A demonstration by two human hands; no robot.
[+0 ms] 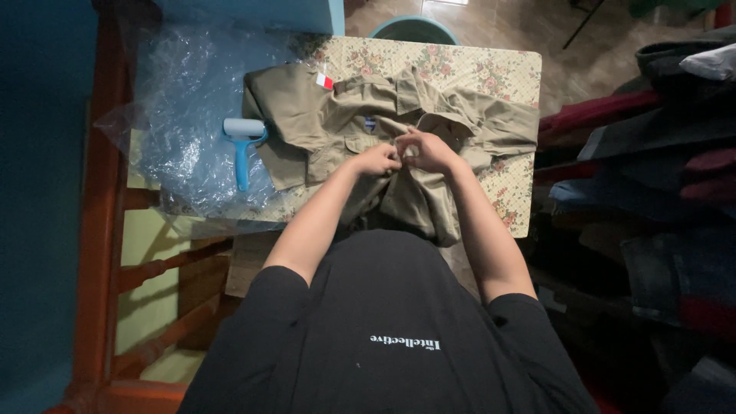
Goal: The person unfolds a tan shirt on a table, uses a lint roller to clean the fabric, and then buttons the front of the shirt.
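Note:
A khaki short-sleeved shirt (pixel 322 123) lies spread on a small table covered with a floral cloth (pixel 491 65). Its lower part hangs over the near edge. My left hand (pixel 377 159) and my right hand (pixel 426 150) meet at the middle of the shirt's front. Both pinch the fabric along the button strip, fingertips nearly touching. A small red and white patch (pixel 324 80) sits on the shirt's left sleeve.
A lint roller with a light blue handle (pixel 243 146) lies on crumpled clear plastic wrap (pixel 184 100) at the table's left. A wooden rail (pixel 103 192) runs down the left. Stacked folded clothes (pixel 652 153) fill the right. A teal tub (pixel 414 29) stands beyond the table.

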